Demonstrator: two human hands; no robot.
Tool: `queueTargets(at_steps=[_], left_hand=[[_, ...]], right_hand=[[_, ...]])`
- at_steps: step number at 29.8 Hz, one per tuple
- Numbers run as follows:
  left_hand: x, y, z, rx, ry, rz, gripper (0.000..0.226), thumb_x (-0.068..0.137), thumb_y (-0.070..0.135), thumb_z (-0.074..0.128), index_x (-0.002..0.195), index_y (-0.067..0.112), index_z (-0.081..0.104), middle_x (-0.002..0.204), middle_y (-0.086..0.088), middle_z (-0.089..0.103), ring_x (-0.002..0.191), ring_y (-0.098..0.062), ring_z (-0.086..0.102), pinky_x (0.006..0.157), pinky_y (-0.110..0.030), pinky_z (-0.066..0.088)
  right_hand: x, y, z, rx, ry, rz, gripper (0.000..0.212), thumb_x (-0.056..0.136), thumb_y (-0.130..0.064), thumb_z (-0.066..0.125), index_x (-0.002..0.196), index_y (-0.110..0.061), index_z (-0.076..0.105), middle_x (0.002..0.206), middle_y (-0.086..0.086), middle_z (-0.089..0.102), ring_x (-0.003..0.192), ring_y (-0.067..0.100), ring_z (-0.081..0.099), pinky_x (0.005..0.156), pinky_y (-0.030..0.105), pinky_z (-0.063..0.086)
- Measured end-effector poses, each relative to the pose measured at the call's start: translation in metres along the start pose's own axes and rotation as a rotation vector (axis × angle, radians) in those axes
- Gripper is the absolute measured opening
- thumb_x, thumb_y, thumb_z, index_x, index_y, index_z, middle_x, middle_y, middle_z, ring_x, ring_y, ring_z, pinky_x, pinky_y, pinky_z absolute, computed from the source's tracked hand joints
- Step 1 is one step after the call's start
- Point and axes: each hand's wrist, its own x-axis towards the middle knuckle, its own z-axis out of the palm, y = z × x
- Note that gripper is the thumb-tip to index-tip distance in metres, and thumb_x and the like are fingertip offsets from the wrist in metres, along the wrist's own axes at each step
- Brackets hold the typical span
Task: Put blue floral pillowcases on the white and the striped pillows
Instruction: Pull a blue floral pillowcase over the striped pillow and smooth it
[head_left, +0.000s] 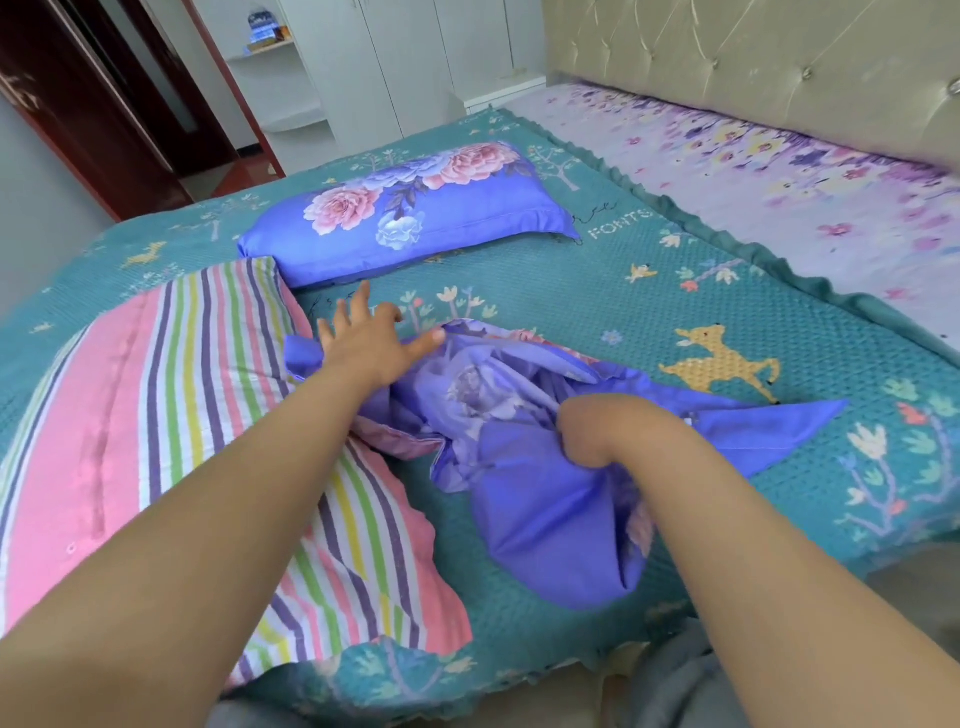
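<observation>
At centre frame, on the teal bedspread (597, 291): loose blue floral pillowcase (524, 467), crumpled, partly inside out, one flat corner pointing to the right. Left edge of it touching the striped pillow (171, 415).

Right hand (597, 431), lower centre right: clenched on a bunch of the pillowcase fabric, fingers hidden in the folds.

Left hand (369, 338), centre: released, fingers spread, palm down on the upper edge of the same pillowcase, holding nothing, thumb extended to the right.

Striped pillow at left of frame: uncovered, pink band plus multicoloured stripes, lying flat, lower right corner just beside the pillowcase.

Covered pillow (410, 213), upper centre: already in a blue floral case, lying flat beyond the striped pillow.

Upper right: purple flowered sheet (779, 171), tufted headboard (753, 57). Upper left: dark red door (93, 104), white cupboard (395, 57).
</observation>
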Motion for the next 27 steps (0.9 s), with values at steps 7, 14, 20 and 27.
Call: queueTargets(at_steps=[7, 14, 20, 27], left_hand=[[-0.007, -0.021, 0.029, 0.512, -0.62, 0.082, 0.056, 0.089, 0.029, 0.055, 0.139, 0.011, 0.037, 0.139, -0.008, 0.049, 0.121, -0.026, 0.051, 0.101, -0.035, 0.04], [-0.011, -0.015, 0.037, 0.489, -0.853, 0.212, 0.073, 0.088, 0.042, 0.057, 0.148, 0.021, 0.02, 0.146, -0.002, 0.04, 0.125, -0.023, 0.045, 0.105, -0.033, 0.033], [-0.033, -0.012, 0.031, -0.206, -0.918, 0.217, 0.071, 0.084, 0.063, 0.053, 0.141, 0.022, 0.038, 0.141, 0.011, 0.044, 0.13, -0.009, 0.04, 0.112, -0.032, 0.028], [-0.028, -0.006, 0.01, 0.298, -0.3, 0.244, 0.015, 0.079, 0.029, 0.057, 0.084, 0.015, 0.058, 0.086, -0.004, 0.068, 0.084, -0.023, 0.062, 0.075, -0.029, 0.05]], right_hand=[[-0.008, -0.037, 0.004, 0.216, 0.504, -0.014, 0.06, 0.087, -0.061, 0.048, 0.123, -0.013, 0.052, 0.135, 0.01, 0.047, 0.123, 0.028, 0.044, 0.097, 0.039, 0.038], [0.0, -0.042, 0.028, 0.091, 0.061, -0.119, 0.042, 0.09, -0.025, 0.053, 0.13, -0.014, 0.046, 0.132, 0.009, 0.051, 0.119, 0.028, 0.053, 0.092, 0.037, 0.045], [0.015, -0.014, 0.013, 0.501, 0.077, -0.091, 0.017, 0.098, -0.023, 0.04, 0.097, -0.011, 0.052, 0.095, 0.015, 0.057, 0.07, 0.027, 0.057, 0.044, 0.025, 0.04], [0.02, -0.002, 0.007, 1.354, 0.78, 0.128, 0.032, 0.089, 0.004, 0.038, 0.114, -0.007, 0.054, 0.092, 0.007, 0.057, 0.076, 0.019, 0.054, 0.059, 0.013, 0.038]])
